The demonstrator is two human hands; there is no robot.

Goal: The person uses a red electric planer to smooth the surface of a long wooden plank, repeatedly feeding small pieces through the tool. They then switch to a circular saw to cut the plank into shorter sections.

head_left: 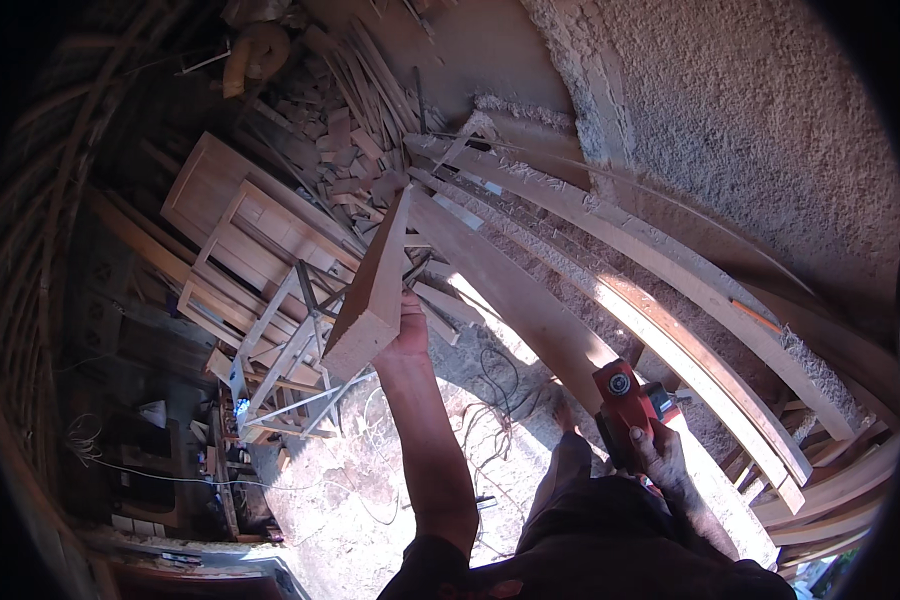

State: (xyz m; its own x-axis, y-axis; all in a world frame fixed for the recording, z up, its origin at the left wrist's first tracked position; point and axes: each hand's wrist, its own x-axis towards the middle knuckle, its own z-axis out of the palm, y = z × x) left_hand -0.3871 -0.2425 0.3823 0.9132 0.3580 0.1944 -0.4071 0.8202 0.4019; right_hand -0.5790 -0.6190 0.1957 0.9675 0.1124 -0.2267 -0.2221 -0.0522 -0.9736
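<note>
My left hand [409, 333] is wrapped round a long wooden board [368, 290], raised on the left with its square end towards me. In my right hand [667, 462] is a red electric planer [622, 395] with a round knob at its front. The planer rests at the near part of a wide, pale plank [530, 285], which runs away from me to the far middle. The planer's underside is hidden. The raised board's far end comes close to the plank's far end; I cannot tell whether they touch.
Sawdust-covered beams [660, 225] lie to the right, with an orange pencil [757, 316] on one. Panelled wooden doors [260, 240] lean at the left beside a metal stand [285, 345]. Scrap wood [345, 150] is heaped at the back. Dark cords [495, 395] trail over the floor.
</note>
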